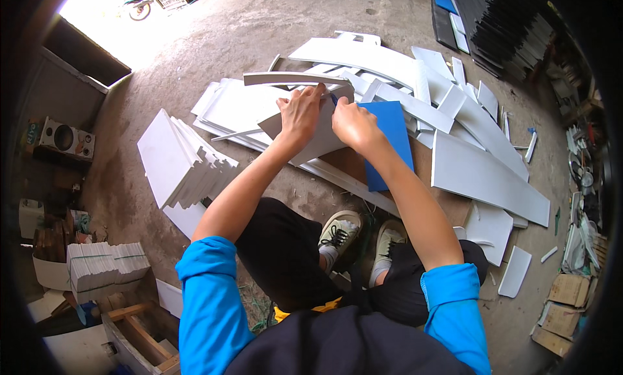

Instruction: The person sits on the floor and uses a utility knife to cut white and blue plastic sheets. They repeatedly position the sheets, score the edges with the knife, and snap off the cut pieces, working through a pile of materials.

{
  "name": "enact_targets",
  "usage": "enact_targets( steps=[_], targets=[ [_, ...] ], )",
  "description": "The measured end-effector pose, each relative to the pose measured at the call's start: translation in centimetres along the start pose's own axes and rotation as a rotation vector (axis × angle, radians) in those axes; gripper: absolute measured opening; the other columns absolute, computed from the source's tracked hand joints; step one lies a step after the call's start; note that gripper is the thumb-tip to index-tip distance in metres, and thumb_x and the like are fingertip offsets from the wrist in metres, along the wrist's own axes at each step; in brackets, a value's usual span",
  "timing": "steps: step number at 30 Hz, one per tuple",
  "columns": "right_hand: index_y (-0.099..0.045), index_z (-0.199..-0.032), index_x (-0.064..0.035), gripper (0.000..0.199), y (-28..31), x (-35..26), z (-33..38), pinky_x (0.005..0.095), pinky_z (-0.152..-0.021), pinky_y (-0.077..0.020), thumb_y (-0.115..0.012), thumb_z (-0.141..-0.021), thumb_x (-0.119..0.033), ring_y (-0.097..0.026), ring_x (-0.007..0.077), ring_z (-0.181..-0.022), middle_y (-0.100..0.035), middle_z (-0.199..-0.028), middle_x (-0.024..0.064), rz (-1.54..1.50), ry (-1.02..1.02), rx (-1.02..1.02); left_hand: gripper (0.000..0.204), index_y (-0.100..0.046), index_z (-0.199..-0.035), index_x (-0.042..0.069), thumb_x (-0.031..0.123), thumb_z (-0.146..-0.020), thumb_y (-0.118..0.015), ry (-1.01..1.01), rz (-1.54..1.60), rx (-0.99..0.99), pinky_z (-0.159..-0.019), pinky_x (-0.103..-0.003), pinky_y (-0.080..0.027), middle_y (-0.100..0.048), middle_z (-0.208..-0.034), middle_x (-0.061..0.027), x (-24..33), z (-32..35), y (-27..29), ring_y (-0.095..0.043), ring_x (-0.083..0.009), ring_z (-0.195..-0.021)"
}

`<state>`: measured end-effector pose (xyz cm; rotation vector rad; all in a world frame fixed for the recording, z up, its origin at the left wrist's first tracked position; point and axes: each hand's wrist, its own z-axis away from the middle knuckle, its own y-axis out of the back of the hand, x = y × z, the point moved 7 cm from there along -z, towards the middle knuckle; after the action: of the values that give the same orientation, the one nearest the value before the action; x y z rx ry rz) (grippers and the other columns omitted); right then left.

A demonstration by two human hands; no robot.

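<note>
My left hand (pixel 300 117) presses its fingers against a small white board (pixel 318 143) held up in front of me, thumb on one side. Closed beside it, my right hand (pixel 358 124) grips a slim dark-blue tool (pixel 334 98); only a bit of it shows, so its kind is unclear. Just beyond my fingers, a long, narrow white strip (pixel 276 78) lies across the top edge of the board. Under my right forearm is a flat blue board (pixel 391 148), resting on a brown panel (pixel 422 159).
A loose heap of white boards and offcuts (pixel 490 174) spreads ahead and right. Left of my knees stands a stack of white panels (pixel 170 157). Tied white bundles (pixel 107 268) and a wooden frame (pixel 143 329) sit lower left. My shoes (pixel 340 233) are close to the heap.
</note>
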<state>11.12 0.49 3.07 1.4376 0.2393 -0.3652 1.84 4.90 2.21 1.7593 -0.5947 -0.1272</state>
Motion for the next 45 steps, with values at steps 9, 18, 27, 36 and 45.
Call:
enact_targets(
  steps=[9,18,27,36,45],
  targets=[
    [-0.047,-0.100,0.0040,0.025,-0.4,0.1,-0.8,0.0441,-0.081,-0.0453,-0.040,-0.082,-0.012,-0.058,0.0377,-0.093,-0.060,-0.094,0.0253,0.014,-0.026,-0.056,0.025,-0.050,-0.109,0.018,0.017,-0.085,-0.045,0.029,-0.059,0.005,-0.079,-0.050,-0.032,-0.058,-0.098,-0.0011,0.0,-0.2,0.1,-0.053,-0.0220,-0.094],
    [-0.047,-0.101,0.0045,0.027,0.2,0.3,0.0,0.0453,-0.082,-0.0441,-0.040,-0.083,-0.014,-0.056,0.0384,-0.096,-0.058,-0.098,0.0262,0.024,-0.048,-0.134,0.030,-0.047,-0.114,0.019,0.013,-0.085,-0.044,0.019,-0.035,-0.060,-0.080,-0.052,-0.033,-0.058,-0.098,-0.0014,-0.1,-0.7,0.3,-0.054,-0.0219,-0.094],
    [-0.049,-0.107,0.0034,0.030,-1.3,0.6,-1.7,0.0418,-0.085,-0.0440,-0.044,-0.080,-0.010,-0.054,0.0346,-0.102,-0.056,-0.107,0.0230,0.052,-0.113,-0.162,0.029,-0.050,-0.110,0.012,0.017,-0.082,-0.050,-0.087,-0.018,0.008,-0.077,-0.044,-0.040,-0.060,-0.093,-0.0055,0.0,-0.9,0.4,-0.057,-0.0218,-0.087],
    [-0.049,-0.103,0.0041,0.028,-1.7,0.7,-1.1,0.0435,-0.082,-0.0447,-0.040,-0.082,-0.012,-0.055,0.0371,-0.098,-0.057,-0.102,0.0248,0.056,-0.079,-0.096,0.023,-0.062,-0.082,0.002,0.023,-0.073,-0.064,-0.058,0.367,0.157,-0.070,-0.037,-0.047,-0.061,-0.085,-0.0115,0.0,-2.2,1.7,-0.059,-0.0271,-0.081],
    [-0.049,-0.105,0.0031,0.030,-1.7,1.0,-1.2,0.0442,-0.084,-0.0438,-0.038,-0.083,-0.014,-0.056,0.0371,-0.097,-0.058,-0.102,0.0235,0.058,-0.098,-0.170,0.023,-0.062,-0.080,0.001,0.023,-0.074,-0.063,-0.081,0.384,0.067,-0.070,-0.037,-0.047,-0.061,-0.086,-0.0127,0.1,-2.5,1.5,-0.059,-0.0283,-0.079]
  ],
)
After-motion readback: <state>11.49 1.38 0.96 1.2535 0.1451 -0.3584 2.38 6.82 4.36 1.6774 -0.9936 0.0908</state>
